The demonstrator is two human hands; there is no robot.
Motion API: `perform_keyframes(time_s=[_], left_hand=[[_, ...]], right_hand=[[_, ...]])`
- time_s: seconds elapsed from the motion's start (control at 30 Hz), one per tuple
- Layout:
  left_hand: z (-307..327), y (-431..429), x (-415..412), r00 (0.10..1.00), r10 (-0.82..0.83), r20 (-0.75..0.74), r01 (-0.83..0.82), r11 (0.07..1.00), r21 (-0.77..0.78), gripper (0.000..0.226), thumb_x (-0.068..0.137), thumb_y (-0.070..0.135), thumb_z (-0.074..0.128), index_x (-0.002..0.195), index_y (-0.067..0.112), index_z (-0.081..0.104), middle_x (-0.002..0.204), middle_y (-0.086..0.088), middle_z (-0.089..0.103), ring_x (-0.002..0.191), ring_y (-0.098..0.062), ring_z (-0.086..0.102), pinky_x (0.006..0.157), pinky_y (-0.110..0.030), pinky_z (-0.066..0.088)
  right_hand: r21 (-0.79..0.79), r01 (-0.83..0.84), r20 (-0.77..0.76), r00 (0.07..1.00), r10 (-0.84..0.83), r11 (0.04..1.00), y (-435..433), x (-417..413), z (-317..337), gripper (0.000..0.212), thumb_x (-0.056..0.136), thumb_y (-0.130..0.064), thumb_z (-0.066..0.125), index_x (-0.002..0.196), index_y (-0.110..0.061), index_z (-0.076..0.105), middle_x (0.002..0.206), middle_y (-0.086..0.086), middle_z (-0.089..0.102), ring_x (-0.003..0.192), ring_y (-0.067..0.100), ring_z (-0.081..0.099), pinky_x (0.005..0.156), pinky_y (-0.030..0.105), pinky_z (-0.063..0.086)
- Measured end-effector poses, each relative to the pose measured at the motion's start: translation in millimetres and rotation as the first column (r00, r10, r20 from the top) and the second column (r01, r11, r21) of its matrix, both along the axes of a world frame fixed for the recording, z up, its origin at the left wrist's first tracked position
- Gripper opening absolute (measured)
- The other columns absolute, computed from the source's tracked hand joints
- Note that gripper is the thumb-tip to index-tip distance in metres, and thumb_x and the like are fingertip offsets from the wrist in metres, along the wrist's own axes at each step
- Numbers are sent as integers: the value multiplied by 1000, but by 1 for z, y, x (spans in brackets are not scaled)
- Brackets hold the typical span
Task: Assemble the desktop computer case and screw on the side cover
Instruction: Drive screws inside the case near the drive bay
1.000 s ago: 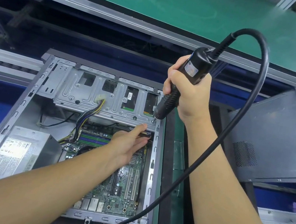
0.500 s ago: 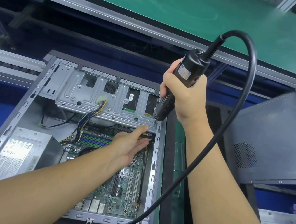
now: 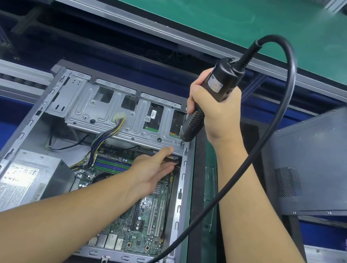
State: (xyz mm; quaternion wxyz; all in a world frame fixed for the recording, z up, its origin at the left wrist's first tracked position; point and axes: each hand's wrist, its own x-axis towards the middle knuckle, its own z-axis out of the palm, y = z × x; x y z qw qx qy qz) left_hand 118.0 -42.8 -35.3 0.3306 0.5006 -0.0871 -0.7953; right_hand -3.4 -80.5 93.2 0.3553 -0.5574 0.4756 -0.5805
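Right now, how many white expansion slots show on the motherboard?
2. Both stand side by side near the right edge of the motherboard, below the left hand: left slot, right slot. The forearm may hide others.

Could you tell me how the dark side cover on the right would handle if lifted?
The side cover looks like thin sheet metal, so probably stiff and fairly light. It rests tilted, so a push may slide it.

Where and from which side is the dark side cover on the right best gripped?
Probably by its left and lower edges, reached from the left: the side cover is a flat, thin, tilted sheet with no handle showing.
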Motion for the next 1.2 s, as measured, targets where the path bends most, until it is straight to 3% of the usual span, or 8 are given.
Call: perform_keyframes(time_s=[0.17, 0.47, 0.7, 0.83, 0.97, 1.03, 1.1, 1.2], left_hand=[[0, 0, 0, 1000, 4, 7, -4, 1000, 2, 41, 83, 18, 79, 112, -5, 61, 106, -22, 69, 97, -25, 72, 74, -24, 59], [-1, 0, -1, 1000, 3, 18, -3, 1000, 2, 41, 83, 18, 79, 111, -4, 59, 104, -21, 69, 94, -24, 72, 77, -25, 59], [2, 1, -1, 999, -6, 36, 6, 1000, -14, 37, 83, 21, 79, 106, -3, 62, 100, -19, 71, 93, -22, 73, 78, -25, 58], [10, 4, 4, 946, -221, 239, 229, 973, -9, 42, 84, 44, 75, 96, 7, 60, 81, -4, 67, 69, -14, 63, 57, -23, 47], [24, 11, 17, 730, -460, 506, 577, 812, -93, 43, 88, 61, 60, 80, 19, 52, 59, 6, 46, 49, -10, 38, 45, -22, 28], [35, 12, 19, 646, -311, 697, 675, 659, -331, 42, 93, 49, 55, 64, 23, 43, 49, 12, 35, 41, -7, 30, 46, -25, 25], [49, 11, 13, 648, -140, 749, 703, 489, -517, 47, 95, 37, 52, 57, 21, 31, 47, 11, 24, 44, -8, 23, 48, -29, 21], [64, 9, -9, 577, -94, 811, 807, 220, -548, 47, 98, 36, 50, 59, 14, 36, 50, 7, 33, 48, -10, 32, 50, -26, 28]], right_hand=[[7, 6, -17, 1000, -6, 1000, 0, -1, -1, 16, 83, 2, 59, 77, -13, 58, 57, 9, 56, 50, 27, 51, 61, 39, 50], [-29, -4, -8, 1000, 3, 1000, 5, -2, 4, 8, 85, 3, 59, 84, -5, 59, 70, 32, 52, 51, 28, 52, 61, 39, 49], [-34, -4, 25, 1000, 5, 999, 6, -1, 5, 14, 84, 7, 59, 84, -6, 59, 67, 27, 52, 50, 28, 52, 59, 37, 49], [-111, -5, 118, 993, 18, 994, 8, -4, 16, 17, 81, 1, 60, 83, -16, 61, 68, 13, 55, 50, 28, 51, 57, 36, 48], [-188, -18, 109, 993, 39, 982, 9, -15, 34, 20, 82, 0, 61, 84, -20, 62, 71, 10, 57, 49, 29, 52, 58, 36, 48], [-202, 0, 126, 992, 26, 979, 14, -24, 36, 18, 82, 2, 60, 86, -16, 60, 72, 11, 56, 50, 28, 51, 58, 37, 46], [-210, 25, 144, 989, 6, 977, 24, -35, 35, 18, 82, 3, 60, 87, -14, 59, 73, 10, 57, 50, 28, 50, 57, 38, 46], [-216, 70, 143, 989, -39, 974, 43, -56, 29, 27, 82, 2, 60, 86, -25, 65, 72, 8, 58, 49, 28, 51, 56, 37, 45]])
